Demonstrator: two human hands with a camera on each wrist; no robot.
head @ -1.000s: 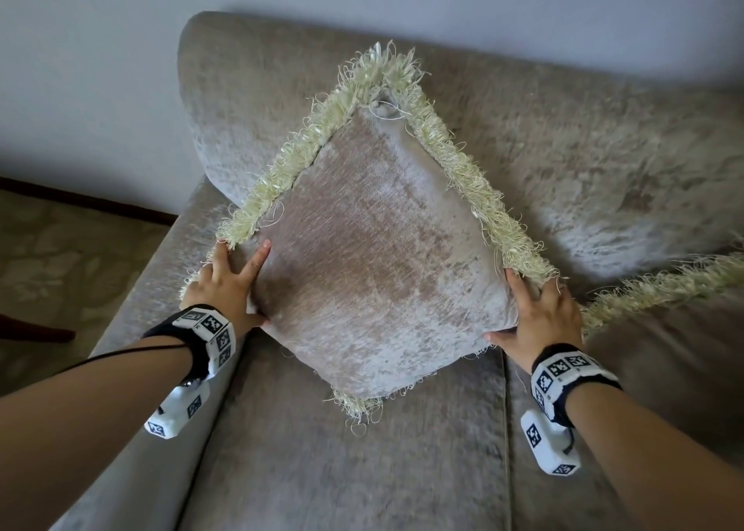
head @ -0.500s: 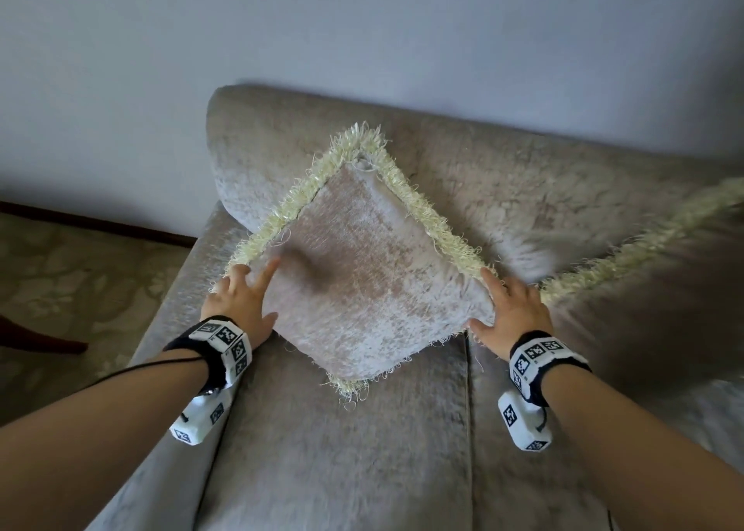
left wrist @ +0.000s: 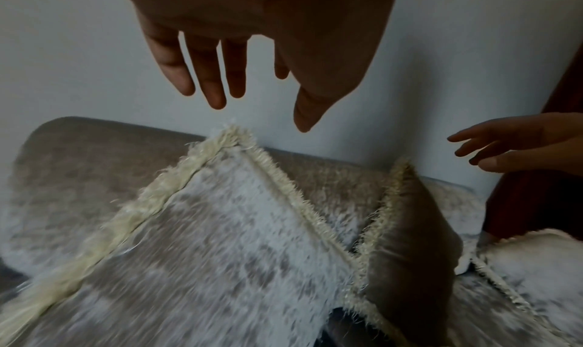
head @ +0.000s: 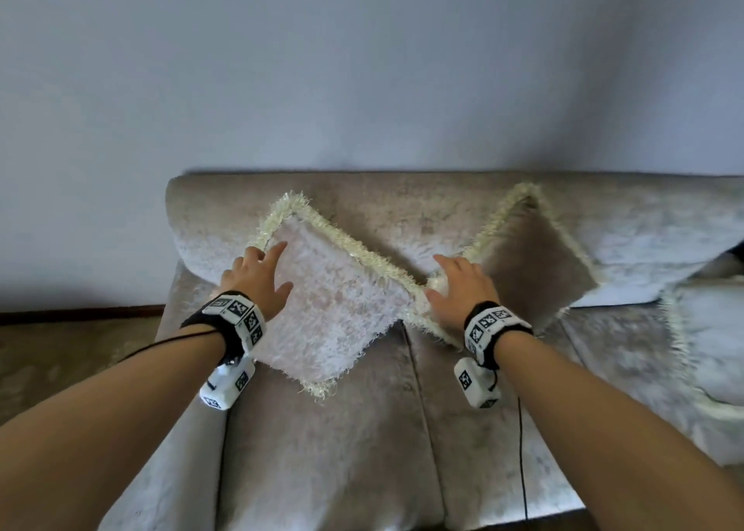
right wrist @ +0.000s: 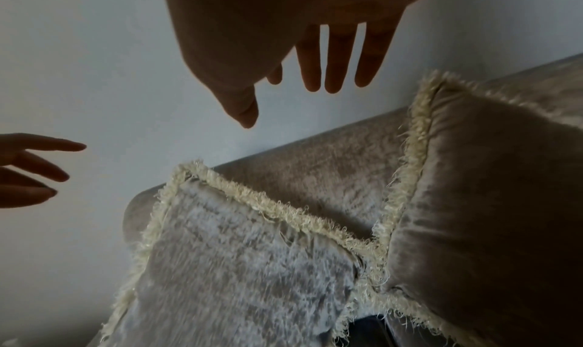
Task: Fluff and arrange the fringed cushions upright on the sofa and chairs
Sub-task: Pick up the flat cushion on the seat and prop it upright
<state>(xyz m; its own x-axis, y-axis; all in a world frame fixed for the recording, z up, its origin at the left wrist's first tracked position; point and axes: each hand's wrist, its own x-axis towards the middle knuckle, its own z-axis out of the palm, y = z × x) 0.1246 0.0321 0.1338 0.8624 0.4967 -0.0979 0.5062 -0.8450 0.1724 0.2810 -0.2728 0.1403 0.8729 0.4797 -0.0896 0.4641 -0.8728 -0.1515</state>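
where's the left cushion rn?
In the head view the left cushion stands on a corner on the sofa seat, leaning on the backrest at its left end. Its right corner meets the darker cushion.

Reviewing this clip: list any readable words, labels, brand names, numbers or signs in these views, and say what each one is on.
No readable text in any view.
White wrist bands on the left hand and right hand: black-and-white square marker patterns only, no letters or digits.
Pale fringed cushion, darker fringed cushion, grey-beige velvet sofa, plain wall: no label, tag or print visible.
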